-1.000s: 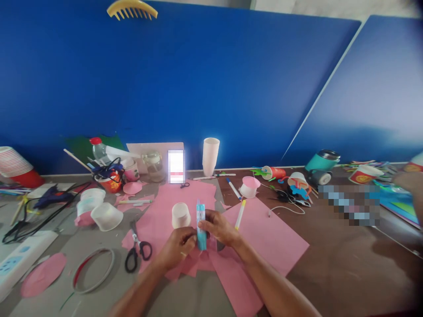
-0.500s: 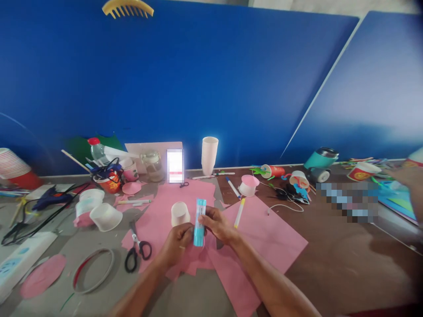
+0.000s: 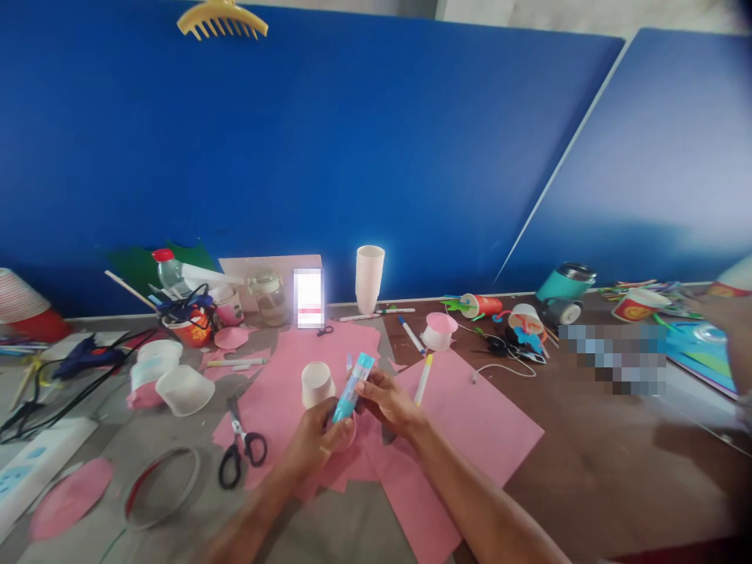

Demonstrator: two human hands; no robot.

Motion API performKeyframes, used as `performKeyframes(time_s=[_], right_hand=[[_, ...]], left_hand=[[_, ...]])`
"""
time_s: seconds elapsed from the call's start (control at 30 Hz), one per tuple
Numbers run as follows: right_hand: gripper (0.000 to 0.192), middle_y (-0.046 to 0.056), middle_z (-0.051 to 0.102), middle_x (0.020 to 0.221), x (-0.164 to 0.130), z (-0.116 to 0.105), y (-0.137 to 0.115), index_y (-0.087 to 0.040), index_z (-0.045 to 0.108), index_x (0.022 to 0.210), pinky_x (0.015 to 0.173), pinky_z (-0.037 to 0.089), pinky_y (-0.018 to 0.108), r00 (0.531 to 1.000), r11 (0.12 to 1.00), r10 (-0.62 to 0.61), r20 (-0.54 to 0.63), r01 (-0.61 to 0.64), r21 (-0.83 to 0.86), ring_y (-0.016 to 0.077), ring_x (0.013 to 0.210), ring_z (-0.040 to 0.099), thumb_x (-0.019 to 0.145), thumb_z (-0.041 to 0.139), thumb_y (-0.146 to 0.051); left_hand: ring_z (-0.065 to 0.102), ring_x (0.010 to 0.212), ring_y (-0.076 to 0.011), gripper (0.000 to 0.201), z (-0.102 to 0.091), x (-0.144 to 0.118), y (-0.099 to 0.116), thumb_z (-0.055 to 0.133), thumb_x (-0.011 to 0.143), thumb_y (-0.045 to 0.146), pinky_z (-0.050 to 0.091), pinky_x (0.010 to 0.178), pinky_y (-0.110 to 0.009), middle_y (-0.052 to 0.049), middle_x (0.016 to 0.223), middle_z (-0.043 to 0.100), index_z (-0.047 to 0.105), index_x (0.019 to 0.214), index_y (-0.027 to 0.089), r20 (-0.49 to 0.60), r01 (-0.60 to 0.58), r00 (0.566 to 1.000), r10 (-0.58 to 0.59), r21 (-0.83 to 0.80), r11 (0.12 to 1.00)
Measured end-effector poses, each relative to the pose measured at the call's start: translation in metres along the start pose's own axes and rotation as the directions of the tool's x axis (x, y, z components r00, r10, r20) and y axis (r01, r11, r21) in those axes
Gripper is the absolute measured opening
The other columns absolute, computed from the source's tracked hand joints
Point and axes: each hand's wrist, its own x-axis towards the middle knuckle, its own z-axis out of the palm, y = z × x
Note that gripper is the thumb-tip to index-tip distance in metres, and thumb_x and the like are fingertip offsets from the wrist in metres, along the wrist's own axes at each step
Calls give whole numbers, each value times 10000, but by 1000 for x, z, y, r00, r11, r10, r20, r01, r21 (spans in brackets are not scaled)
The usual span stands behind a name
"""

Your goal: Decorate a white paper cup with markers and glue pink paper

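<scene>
Glue stick [image 3: 351, 387] is held with both hands just in front of the small white cup [image 3: 317, 383], over the pink paper [image 3: 470, 423]. The left hand [image 3: 317, 439] is closed around the lower end of the tube, and the right hand [image 3: 385, 401] pinches the tube near its middle with thumb and fingers. I judge the tube to be light and stiff, with smooth plastic that can slip a little, so the best hold is around the body, not on the cap at the top. The paper under it is thin and soft and would crease easily.

Half a second ago the tube stood almost upright; now its top leans away to the right of the cup. The hands have stayed in nearly the same place. The black scissors [image 3: 242, 448] lie to the left of the cup as before.
</scene>
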Motion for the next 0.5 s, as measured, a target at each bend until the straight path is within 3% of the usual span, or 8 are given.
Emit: performKeyframes(time_s=[0.17, 0.5], right_hand=[[395, -34, 565, 592, 3, -4, 4, -171, 639, 697, 532, 375, 239, 993, 993, -78, -87, 70, -95, 93, 529, 469, 641, 829, -514], [387, -27, 561, 588, 1, -3, 0, -165, 652, 654, 551, 369, 241, 991, 991, -93, -98, 83, -101, 96, 540, 469, 628, 839, -503]], left_hand=[[449, 658, -167, 454, 6, 1, -5, 494, 880, 545, 375, 596, -287, -38, 714, 551, 642, 868, 115, -30, 5, 1000, -3, 70, 998], [448, 693, -178, 449, 9, -2, 4, 456, 895, 582, 389, 629, -301, -31, 713, 510, 556, 779, 160, 15, -12, 1000, 13, -59, 998]])
